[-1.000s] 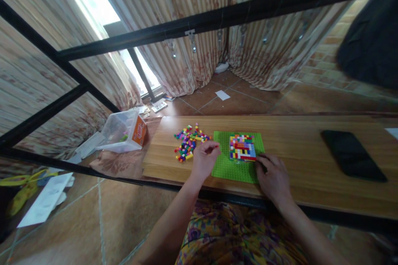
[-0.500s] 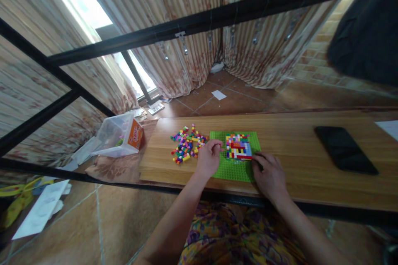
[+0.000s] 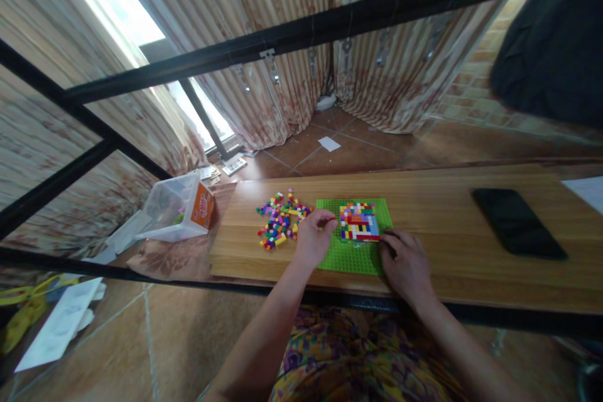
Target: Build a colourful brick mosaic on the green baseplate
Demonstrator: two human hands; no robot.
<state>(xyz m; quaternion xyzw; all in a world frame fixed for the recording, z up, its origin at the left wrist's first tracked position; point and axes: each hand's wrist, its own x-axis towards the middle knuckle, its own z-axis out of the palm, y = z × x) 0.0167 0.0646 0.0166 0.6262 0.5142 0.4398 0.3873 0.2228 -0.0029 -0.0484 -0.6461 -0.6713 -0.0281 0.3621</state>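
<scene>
A green studded baseplate (image 3: 351,261) lies on the wooden table, carrying a flat build of many-coloured toy bricks (image 3: 358,222). My left hand (image 3: 315,237) is over the plate's left side, thumb and forefinger pinched just left of the build. A small reddish piece, seemingly a toy brick, shows at those fingertips, mostly hidden. My right hand (image 3: 409,267) rests at the plate's right edge with curled fingers. Its thumb and forefinger grip the build's near right corner, by a red brick. Loose toy bricks (image 3: 281,221) are heaped left of the plate, beside my left hand.
A clear plastic box (image 3: 172,207) with an orange label stands at the table's left end. A black phone (image 3: 518,223) lies to the right, near a white sheet (image 3: 586,191). A dark metal bar (image 3: 292,41) crosses above the table's far side.
Both hands keep nearly the same places and grips. The whole view has shifted slightly, so things appear a little further left.
</scene>
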